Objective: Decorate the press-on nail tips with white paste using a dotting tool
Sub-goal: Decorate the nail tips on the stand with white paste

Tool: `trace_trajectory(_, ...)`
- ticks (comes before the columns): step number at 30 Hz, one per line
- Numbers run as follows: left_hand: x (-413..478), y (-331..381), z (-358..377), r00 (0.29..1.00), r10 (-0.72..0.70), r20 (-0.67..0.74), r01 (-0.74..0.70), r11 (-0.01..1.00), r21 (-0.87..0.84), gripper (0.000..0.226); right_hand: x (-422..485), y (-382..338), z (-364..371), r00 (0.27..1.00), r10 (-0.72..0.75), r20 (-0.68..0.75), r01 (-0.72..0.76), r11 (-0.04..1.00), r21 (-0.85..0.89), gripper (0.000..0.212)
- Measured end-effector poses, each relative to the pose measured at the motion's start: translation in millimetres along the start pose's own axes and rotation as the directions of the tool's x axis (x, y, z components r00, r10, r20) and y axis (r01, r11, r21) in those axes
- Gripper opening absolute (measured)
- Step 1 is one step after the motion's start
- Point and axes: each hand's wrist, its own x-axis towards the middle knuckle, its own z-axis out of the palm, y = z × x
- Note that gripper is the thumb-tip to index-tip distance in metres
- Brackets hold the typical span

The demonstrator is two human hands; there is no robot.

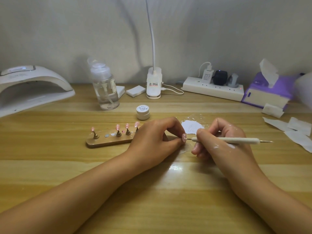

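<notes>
My left hand (155,141) pinches a pink nail tip (184,137) on its small stand, holding it just above the wooden table. My right hand (219,141) grips a white dotting tool (236,140), and its metal point touches the held nail tip. A smear of white paste (192,127) lies on the table behind my hands. To the left, a gold holder bar (108,141) carries several more pink nail tips (117,127) on little stands. A small white paste jar (143,112) stands closed behind the bar.
A white nail lamp (30,88) sits far left, a clear pump bottle (105,86) and a clip lamp base (154,83) at the back. A power strip (212,89) and purple tissue box (266,93) stand at back right, with loose wipes (297,130) beside them.
</notes>
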Motion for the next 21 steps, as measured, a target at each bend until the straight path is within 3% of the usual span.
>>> trace_trajectory(21, 0.4, -0.5, -0.6, 1.000, 0.009, 0.006, -0.009, 1.000, 0.010, 0.012, 0.4, 1.0, 0.8, 1.000, -0.017, 0.019, 0.018, 0.999, -0.051, 0.010)
